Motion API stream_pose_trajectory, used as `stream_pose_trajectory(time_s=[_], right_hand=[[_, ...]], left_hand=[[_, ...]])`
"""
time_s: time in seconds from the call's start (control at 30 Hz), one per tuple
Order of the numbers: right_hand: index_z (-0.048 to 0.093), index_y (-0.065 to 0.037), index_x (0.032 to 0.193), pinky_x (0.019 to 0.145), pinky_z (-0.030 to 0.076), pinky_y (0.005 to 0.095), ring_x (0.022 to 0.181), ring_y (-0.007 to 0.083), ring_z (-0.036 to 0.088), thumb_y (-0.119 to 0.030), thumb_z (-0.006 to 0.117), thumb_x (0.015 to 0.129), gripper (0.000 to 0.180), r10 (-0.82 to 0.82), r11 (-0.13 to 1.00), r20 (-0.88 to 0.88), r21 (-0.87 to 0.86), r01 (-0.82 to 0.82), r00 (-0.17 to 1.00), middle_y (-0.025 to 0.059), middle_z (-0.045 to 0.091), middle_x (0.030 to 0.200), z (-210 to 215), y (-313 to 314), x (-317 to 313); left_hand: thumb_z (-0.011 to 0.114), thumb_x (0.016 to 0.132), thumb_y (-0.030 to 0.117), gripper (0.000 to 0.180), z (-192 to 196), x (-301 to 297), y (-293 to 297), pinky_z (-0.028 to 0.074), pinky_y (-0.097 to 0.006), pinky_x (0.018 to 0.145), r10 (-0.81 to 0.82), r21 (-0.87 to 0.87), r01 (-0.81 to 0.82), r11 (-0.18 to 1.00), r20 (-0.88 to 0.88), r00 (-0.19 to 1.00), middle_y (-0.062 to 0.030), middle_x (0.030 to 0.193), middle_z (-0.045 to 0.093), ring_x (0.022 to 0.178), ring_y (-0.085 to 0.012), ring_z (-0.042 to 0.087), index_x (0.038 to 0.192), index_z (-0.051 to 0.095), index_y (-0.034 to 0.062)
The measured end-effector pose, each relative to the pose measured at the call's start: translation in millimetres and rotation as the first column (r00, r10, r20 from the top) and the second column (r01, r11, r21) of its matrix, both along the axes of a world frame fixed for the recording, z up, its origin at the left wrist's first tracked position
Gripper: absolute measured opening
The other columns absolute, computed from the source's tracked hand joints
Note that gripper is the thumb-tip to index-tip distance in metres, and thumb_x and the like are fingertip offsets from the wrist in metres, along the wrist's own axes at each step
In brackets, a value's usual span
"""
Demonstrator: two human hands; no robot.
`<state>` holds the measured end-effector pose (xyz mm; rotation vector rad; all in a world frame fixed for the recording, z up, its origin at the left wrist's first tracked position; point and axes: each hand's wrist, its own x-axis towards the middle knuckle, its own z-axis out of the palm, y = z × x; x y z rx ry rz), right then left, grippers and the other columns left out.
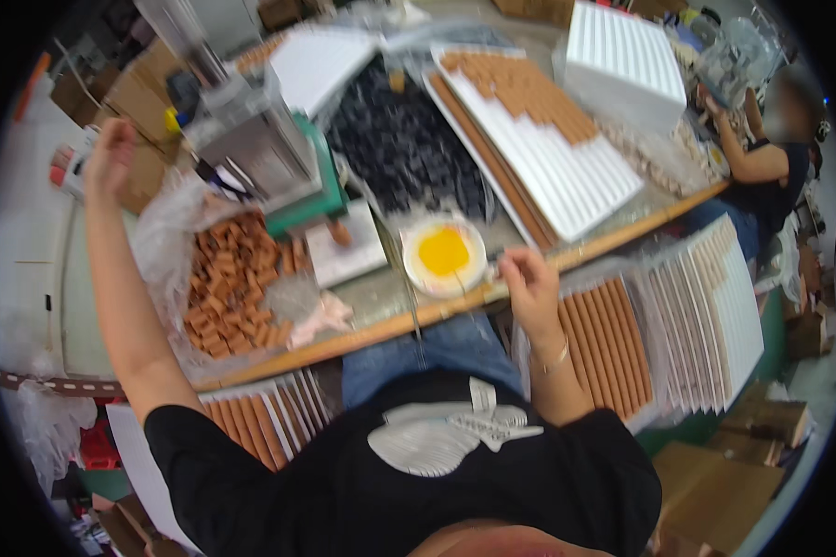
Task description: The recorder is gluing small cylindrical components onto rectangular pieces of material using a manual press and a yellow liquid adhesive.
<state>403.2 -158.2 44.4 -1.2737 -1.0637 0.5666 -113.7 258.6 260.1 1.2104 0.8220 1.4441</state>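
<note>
Brown pieces heap near front-left corner of table; tray part-filled, rest bare. Left hand curled, right hand narrow near front edge; holding anything, can't say.

Black shirt, pale printed lettering on its front, too blurred to read

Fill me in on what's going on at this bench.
A person sits at a bench with both hands apart. The left hand is raised and curled, left of a grey machine on a green base. The right hand is just right of a white dish with something yellow in it, fingertips close together; blur hides whether either hand holds anything. Loose brown pieces lie near the machine, with black pieces piled beyond the dish.
</note>
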Motion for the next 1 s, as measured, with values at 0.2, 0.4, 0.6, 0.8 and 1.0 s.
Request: stream_pose_trajectory(time_s=[0.2,0.4,0.6,0.8,1.0], right_hand=[[0.065,0.003,0.094,0.064,0.047,0.0201,0.071,0.0059,0.06,-0.007,0.064,0.09,0.011,-0.004,0.993,-0.154,-0.121,-0.015,0.988,0.0004,0.064,0.077,-21,4,20],[0.066,-0.001,0.088,0.073,0.049,0.0297,0.084,0.0178,0.062,-0.006,0.068,0.083,0.007,0.073,0.992,0.423,-0.128,-0.021,0.903,0.0064,0.067,0.095,-15,13,20],[0.067,-0.004,0.086,0.077,0.047,0.0371,0.088,0.0282,0.058,-0.006,0.07,0.078,0.009,0.027,1.0,0.627,-0.03,-0.011,0.778,0.008,0.067,0.096,-18,28,10],[0.067,-0.004,0.087,0.078,0.046,0.0359,0.088,0.028,0.057,-0.005,0.07,0.078,0.009,-0.009,1.0,0.637,-0.001,0.013,0.771,0.0086,0.067,0.096,-20,28,8],[0.067,-0.005,0.083,0.082,0.045,0.0377,0.095,0.0284,0.055,-0.006,0.071,0.076,0.009,0.011,1.0,0.746,-0.008,-0.007,0.666,0.0083,0.064,0.1,-18,32,10]], left_hand=[[0.054,0.097,0.015,0.048,-17,43,-141,0.051,-0.025,0.084,-0.501,0.059,0.499,0.865,0.166,0.849,-0.0105,0.113,0.058,0.092,-0.0155,0.057,0.141,0.038,0.0009],[0.055,0.096,0.032,0.056,-163,131,-297,0.042,-0.019,0.059,-0.504,-0.237,0.561,0.793,0.261,0.823,-0.0067,0.102,0.055,0.078,-0.0095,0.049,0.138,0.034,0.0005],[0.058,0.095,0.019,0.05,-219,240,-359,0.049,-0.02,0.064,-0.525,-0.381,0.685,0.621,0.447,0.724,-0.006,0.101,0.062,0.088,-0.0102,0.058,0.139,0.038,0.0052],[0.068,0.083,-0.004,0.043,-221,264,-348,0.05,-0.021,0.081,-0.468,-0.22,0.42,0.88,-0.265,0.843,-0.0046,0.11,0.062,0.095,-0.0081,0.059,0.123,0.054,0.0023],[0.066,0.085,-0.003,0.03,-237,266,-347,0.05,-0.02,0.079,-0.469,-0.229,0.422,0.877,-0.22,0.855,-0.0032,0.111,0.062,0.094,-0.0073,0.059,0.114,0.059,0.0011]])
